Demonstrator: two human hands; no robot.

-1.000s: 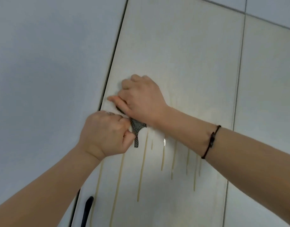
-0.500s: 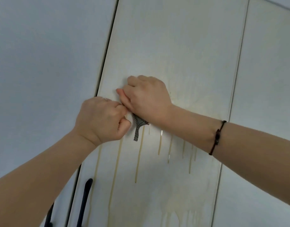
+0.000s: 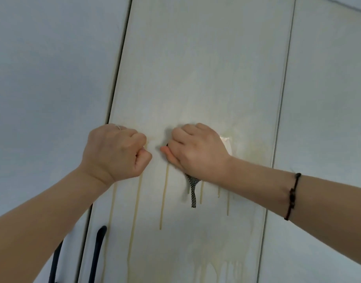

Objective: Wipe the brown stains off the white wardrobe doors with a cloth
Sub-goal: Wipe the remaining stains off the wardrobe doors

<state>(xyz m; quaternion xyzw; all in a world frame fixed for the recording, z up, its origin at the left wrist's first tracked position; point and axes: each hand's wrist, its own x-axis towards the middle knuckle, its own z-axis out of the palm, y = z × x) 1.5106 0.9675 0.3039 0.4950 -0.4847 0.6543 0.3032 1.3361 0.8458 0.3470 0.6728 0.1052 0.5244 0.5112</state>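
Separated since half a second ago, the hands are now seen apart at mid-frame. The cloth [image 3: 193,193] is gripped under the curled fingers of the right hand [image 3: 198,152] and pressed against the middle wardrobe door [image 3: 206,68], its checked tail hanging below the palm. Just to the left, the left hand [image 3: 116,154] is clenched in a fist, with nothing seen in it. Below both hands, brown stains [image 3: 165,201] are streaked down the panel, and black handles [image 3: 95,252] are seen at lower left.

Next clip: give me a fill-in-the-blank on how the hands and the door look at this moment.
The checkered cloth hangs from under the ____ hand.
The left hand is curled into a ____.
The stains run ____ the door.
The door handles at lower left are ____.
Missing words: right; fist; down; black.
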